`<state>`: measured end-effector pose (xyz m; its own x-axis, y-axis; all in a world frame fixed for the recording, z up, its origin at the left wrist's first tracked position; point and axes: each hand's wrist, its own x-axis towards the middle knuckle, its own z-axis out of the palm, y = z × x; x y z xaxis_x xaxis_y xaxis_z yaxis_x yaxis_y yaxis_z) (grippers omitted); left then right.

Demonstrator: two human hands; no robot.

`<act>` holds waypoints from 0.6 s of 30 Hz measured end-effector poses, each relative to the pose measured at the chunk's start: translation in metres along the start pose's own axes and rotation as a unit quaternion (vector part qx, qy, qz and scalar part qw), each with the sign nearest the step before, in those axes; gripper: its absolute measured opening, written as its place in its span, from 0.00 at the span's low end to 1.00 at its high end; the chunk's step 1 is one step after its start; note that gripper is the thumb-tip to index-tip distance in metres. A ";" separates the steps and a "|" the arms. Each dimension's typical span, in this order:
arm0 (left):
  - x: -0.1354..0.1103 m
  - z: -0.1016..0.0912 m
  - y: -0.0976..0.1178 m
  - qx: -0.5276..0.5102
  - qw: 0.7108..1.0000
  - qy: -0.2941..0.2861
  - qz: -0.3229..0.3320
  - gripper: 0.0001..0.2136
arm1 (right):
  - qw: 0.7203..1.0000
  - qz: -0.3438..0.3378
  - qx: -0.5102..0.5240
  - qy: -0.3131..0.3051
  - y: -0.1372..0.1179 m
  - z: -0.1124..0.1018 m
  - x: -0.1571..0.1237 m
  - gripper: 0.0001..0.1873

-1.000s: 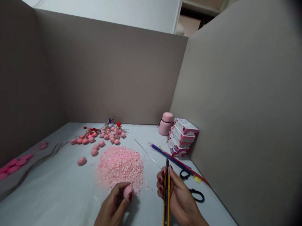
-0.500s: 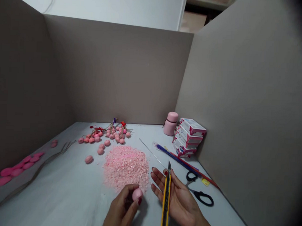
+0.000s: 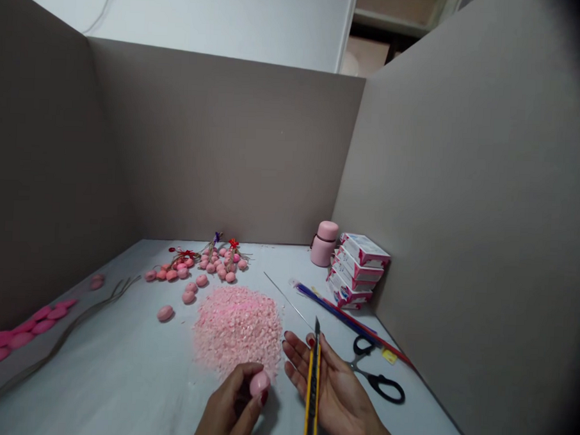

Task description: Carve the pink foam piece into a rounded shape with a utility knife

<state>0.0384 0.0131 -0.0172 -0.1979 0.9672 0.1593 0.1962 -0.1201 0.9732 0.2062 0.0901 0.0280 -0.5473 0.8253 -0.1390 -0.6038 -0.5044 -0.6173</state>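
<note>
My left hand [image 3: 228,404] grips a small, smooth pink ball [image 3: 259,383] between thumb and fingers, near the table's front. Palm up to its right, my right hand [image 3: 337,393] holds a yellow utility knife [image 3: 313,385] with the blade out and pointing away from me. The thumb and a bent finger are at the knife's front end, while the other fingers stretch to the left. Behind both hands lies a heap of pale pink chips [image 3: 240,327]. Black-handled scissors [image 3: 374,375] rest just right of my right hand.
A thin metal rod [image 3: 286,297] and blue and red stems [image 3: 334,307] lie behind my right hand. Stacked boxes [image 3: 357,272] and a pink flask [image 3: 324,244] stand back right. Pink balls [image 3: 211,265], brown stems [image 3: 68,329] and flat pink pieces [image 3: 20,337] lie left. Grey partitions [image 3: 226,144] enclose the table.
The view has shifted slightly, so the table and things sit a little lower and further left. Both hands keep their hold on the ball and the knife.
</note>
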 end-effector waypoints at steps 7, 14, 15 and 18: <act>0.000 -0.001 0.004 0.002 1.000 0.005 0.007 0.13 | 0.999 0.027 0.028 0.005 0.000 0.002 -0.001 0.10; 0.000 -0.003 0.010 0.008 1.000 -0.018 0.006 0.15 | 0.994 0.059 0.089 0.030 0.002 0.002 0.000 0.08; 0.000 -0.003 0.010 0.010 1.000 -0.020 0.007 0.15 | 0.993 0.062 0.095 0.030 0.002 0.002 0.000 0.08; 0.000 -0.002 0.011 0.016 1.000 -0.018 0.011 0.15 | 0.993 0.066 0.098 0.022 0.003 0.001 0.000 0.08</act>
<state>0.0383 0.0111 -0.0064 -0.1589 0.9720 0.1733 0.2307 -0.1341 0.9637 0.2040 0.0886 0.0272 -0.6061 0.7568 -0.2448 -0.6324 -0.6451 -0.4289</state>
